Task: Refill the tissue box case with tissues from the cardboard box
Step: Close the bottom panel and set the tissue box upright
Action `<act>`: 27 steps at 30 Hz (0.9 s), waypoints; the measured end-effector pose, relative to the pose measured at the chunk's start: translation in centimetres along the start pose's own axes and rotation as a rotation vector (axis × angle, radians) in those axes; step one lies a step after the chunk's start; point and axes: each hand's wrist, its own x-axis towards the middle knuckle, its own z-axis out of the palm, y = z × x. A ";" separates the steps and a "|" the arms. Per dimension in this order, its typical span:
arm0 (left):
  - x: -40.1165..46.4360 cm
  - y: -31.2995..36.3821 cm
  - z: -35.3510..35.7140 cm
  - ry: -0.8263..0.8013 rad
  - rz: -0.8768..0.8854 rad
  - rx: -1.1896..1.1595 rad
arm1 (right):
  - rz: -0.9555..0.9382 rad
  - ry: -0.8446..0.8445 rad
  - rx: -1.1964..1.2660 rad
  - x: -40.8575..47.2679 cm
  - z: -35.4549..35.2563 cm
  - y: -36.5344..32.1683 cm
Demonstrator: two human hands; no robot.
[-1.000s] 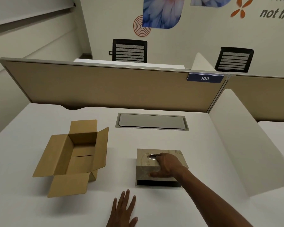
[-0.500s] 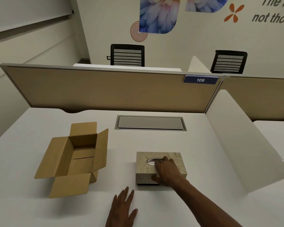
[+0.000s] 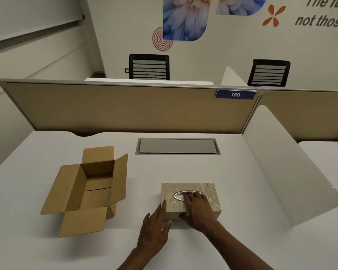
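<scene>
The beige, flower-patterned tissue box case (image 3: 213, 193) lies flat on the white desk (image 3: 193, 168), with a silver oval ring around its top slot. My right hand (image 3: 198, 210) rests on top of it, fingers over the ring and thumb pressed on the near side. My left hand (image 3: 154, 228) has its fingers spread and touches the case's near left corner. To the left stands the brown cardboard box (image 3: 70, 190) with its flaps open. I see no tissues inside it.
A grey hatch cover (image 3: 178, 146) is set into the desk behind the case. A tan partition (image 3: 125, 108) closes the far edge and a white curved side panel (image 3: 291, 172) the right. Two black chairs stand beyond the partition.
The dark gap under the case's near edge has closed and the case lies flat. My left hand has moved from the desk up to the case's left corner.
</scene>
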 end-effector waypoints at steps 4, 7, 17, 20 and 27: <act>-0.1 -0.1 0.4 -0.052 0.003 0.020 | 0.024 0.007 0.016 -0.4 1.4 0.1; -0.1 -0.6 0.8 -0.062 0.014 0.006 | 0.033 0.012 0.028 -0.5 1.9 0.2; 0.7 -1.3 0.9 -0.009 0.083 -0.092 | 0.253 0.141 0.179 -2.8 1.3 1.3; 1.2 -1.2 0.6 -0.030 0.074 -0.125 | 0.386 0.064 0.222 -4.0 2.1 2.2; 1.9 -1.4 1.0 -0.107 0.066 -0.093 | 0.357 0.037 0.260 -5.0 4.0 3.6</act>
